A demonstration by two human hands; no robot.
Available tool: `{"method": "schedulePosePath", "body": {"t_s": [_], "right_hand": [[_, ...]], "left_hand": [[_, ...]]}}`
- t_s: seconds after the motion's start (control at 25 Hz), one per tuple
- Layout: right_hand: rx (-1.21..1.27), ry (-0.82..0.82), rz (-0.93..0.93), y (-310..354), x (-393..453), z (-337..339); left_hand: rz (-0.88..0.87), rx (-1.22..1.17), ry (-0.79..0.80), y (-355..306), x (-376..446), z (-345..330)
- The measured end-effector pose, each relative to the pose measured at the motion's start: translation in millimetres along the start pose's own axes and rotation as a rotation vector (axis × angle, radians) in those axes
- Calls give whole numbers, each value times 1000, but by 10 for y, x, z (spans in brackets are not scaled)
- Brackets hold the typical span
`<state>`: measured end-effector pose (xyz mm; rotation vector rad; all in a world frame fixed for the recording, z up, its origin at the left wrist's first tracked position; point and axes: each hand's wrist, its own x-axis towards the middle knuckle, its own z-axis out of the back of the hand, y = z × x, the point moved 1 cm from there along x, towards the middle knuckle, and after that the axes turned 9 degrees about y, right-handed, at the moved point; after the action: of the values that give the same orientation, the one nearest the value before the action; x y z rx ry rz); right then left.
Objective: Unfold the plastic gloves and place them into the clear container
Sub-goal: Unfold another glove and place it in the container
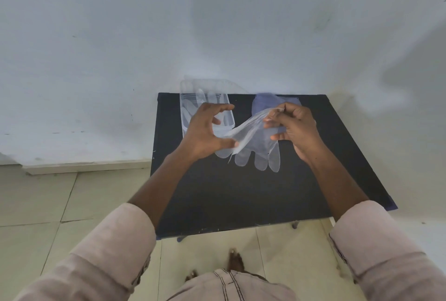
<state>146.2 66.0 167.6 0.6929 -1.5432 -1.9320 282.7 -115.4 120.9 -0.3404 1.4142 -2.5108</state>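
A thin, translucent plastic glove (255,141) is held stretched above the dark rectangular tabletop (241,199) between 2 hands. Its cuff end is pinched in the curled fingers of the right hand (293,127), which is closed on the film, while a lower edge appears to be nipped between thumb and fingertip of the left hand (207,132), whose other fingers are spread and curved; that contact is blurred. The glove's 4 visible finger shapes hang downward toward the near side of the tabletop. A clear rectangular plastic container (205,112) is seen at the far left of the tabletop, partly behind the left hand, with pale glove shapes visible inside it and rising above its far rim. A bluish heap of folded plastic (265,103) lies at the far edge, just behind the right hand. Pale pink rolled sleeves (115,235) cover both forearms.
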Motion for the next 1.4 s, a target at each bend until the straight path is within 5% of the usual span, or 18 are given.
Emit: {"method": "schedulePosePath", "body": {"t_s": [0.72, 1.4], "right_hand": [[35, 109, -94, -262, 503, 297], [132, 236, -142, -187, 2665, -57]], "left_hand": [[242, -549, -73, 65, 470, -43], [431, -538, -330, 581, 1849, 742]]}}
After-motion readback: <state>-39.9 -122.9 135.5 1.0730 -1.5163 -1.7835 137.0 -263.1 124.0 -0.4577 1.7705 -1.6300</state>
